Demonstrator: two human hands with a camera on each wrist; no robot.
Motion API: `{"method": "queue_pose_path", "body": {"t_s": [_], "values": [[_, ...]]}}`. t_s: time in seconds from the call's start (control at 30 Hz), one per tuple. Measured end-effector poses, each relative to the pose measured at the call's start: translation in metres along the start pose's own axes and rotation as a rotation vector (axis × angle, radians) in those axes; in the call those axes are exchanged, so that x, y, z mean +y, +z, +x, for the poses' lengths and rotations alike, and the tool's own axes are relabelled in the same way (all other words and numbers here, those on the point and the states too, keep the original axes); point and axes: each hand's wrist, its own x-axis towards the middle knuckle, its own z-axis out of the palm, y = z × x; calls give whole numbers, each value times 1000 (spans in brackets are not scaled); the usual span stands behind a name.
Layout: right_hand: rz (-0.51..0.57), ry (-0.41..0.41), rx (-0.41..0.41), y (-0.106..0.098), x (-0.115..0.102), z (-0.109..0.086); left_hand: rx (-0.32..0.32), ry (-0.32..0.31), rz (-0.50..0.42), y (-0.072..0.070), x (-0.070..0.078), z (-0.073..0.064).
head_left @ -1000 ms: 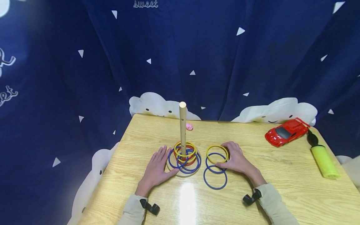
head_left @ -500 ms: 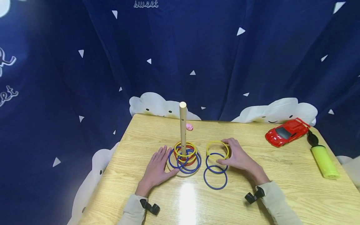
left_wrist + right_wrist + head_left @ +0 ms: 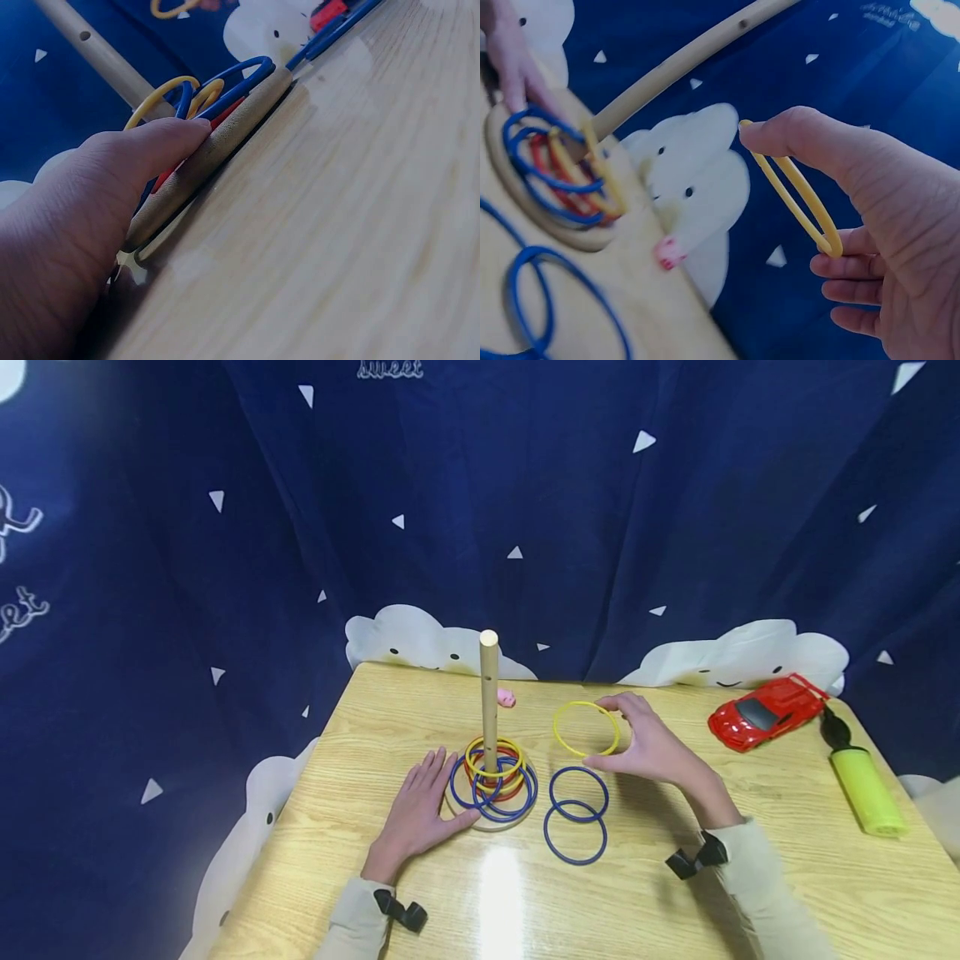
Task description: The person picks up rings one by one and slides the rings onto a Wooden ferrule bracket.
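My right hand (image 3: 651, 747) pinches a yellow ring (image 3: 810, 196) between thumb and fingers, holding it in the air above the table. Nearer to me lie two overlapping blue rings, a farther blue ring (image 3: 579, 768) and a nearer blue ring (image 3: 576, 863). An upright wooden post (image 3: 489, 693) stands on a round base (image 3: 225, 141), with several yellow, red and blue rings heaped around its foot. My left hand (image 3: 420, 814) rests at the left of that base, its fingers straight and its thumb touching the front rim.
A small pink object (image 3: 506, 697) lies behind the post. At the right of the wooden table (image 3: 420, 910) are a red toy car (image 3: 765, 712) and a yellow-green cylinder (image 3: 866, 792) with a black end. A dark blue curtain (image 3: 570, 510) hangs behind.
My right hand has lifted the yellow ring up and away from the blue rings, toward the back of the table. The left hand has stayed at the base.
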Motion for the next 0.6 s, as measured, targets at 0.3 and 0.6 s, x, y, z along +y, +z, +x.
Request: {"method": "queue_pose_path", "body": {"t_s": [0.3,0.6], "values": [[-38,-121,60,-33,-35,24,13,0,-1,0,0,0],[-51,-221,75,-58,-68,46,-16,-13,4,-1,-1,0]]}}
